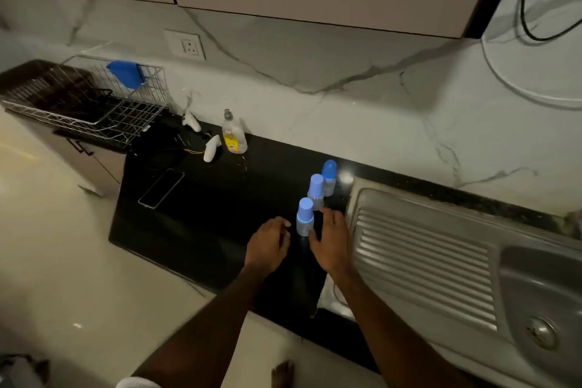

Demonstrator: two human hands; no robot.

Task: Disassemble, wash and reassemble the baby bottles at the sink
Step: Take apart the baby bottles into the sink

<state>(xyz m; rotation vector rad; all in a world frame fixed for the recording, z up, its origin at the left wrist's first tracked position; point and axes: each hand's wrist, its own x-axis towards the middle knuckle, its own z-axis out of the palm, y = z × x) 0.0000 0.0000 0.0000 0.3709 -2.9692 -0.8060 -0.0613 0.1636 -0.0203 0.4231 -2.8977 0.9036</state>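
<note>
Both forearms reach from the bottom edge toward the dark worktop (201, 198). Left hand (267, 246) and right hand (330, 241) flank the nearest baby bottle (304, 219), fingers loosely spread and holding nothing; whether the right hand's fingers touch the bottle cannot be told. Two further capped bottles, the middle bottle (316, 190) and the far bottle (329, 178), stand in a close row behind it, beside the steel sink (441, 261) and its ribbed drainer. Risk: the three stand so near together that a careless grasp of the nearest could topple the middle one, and dim light makes edges hard to judge. Surroundings: a soap bottle (234, 132), a phone (161, 188), two white handheld devices and a wire dish rack (88, 101) lie well apart to the left; nothing blocks the sink.
</note>
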